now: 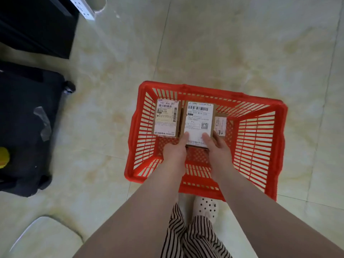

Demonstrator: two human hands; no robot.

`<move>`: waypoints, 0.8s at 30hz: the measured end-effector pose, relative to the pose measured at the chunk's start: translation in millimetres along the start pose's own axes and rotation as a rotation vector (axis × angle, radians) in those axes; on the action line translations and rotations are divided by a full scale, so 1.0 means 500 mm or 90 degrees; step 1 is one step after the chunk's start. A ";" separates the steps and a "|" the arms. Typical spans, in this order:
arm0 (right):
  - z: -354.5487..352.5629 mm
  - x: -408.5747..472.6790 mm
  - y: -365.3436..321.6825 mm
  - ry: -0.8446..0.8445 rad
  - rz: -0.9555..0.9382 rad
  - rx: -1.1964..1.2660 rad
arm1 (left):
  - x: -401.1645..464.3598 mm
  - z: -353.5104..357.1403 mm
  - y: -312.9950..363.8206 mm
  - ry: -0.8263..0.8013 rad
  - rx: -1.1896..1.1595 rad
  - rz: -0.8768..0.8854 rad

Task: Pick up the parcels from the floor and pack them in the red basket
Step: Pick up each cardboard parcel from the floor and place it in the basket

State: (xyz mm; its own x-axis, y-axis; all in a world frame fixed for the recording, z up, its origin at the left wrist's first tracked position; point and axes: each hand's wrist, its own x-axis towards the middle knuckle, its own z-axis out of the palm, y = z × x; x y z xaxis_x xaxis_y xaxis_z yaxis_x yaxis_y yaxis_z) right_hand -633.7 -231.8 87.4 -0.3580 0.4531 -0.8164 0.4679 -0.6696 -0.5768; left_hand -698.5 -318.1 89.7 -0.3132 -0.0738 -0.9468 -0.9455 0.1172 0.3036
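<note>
The red basket [260, 138] stands on the tiled floor in front of my feet. Three cardboard parcels with white shipping labels are inside it. The left parcel [166, 119] lies flat near the far left corner. The middle parcel [199, 118] is held by both hands at its near edge: my left hand [176, 148] has its thumb on the label, and my right hand [218, 148] grips the right near corner. The right parcel [221, 125] is mostly hidden behind the middle one and my right hand.
A dark suitcase [24, 127] with a wheel lies on the floor at left, black furniture [37, 25] behind it. A white curved object [44, 237] sits at bottom left. My striped trousers and a dotted slipper [204, 206] are just below the basket.
</note>
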 end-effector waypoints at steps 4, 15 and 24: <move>0.017 0.089 0.037 0.009 -0.023 -0.027 | 0.092 0.002 0.007 0.020 0.047 0.046; 0.041 0.152 0.081 0.030 -0.052 -0.125 | 0.160 0.001 0.007 0.100 0.150 0.065; 0.066 0.146 0.063 0.046 -0.067 -0.168 | 0.173 -0.015 0.035 0.088 0.112 0.052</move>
State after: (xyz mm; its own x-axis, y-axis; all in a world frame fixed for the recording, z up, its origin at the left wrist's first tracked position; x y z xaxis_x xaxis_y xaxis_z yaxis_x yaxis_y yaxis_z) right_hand -672.0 -239.1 10.6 -0.3623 0.5591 -0.7458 0.6278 -0.4450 -0.6386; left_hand -742.9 -330.0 13.7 -0.4084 -0.1902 -0.8928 -0.8903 0.2986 0.3437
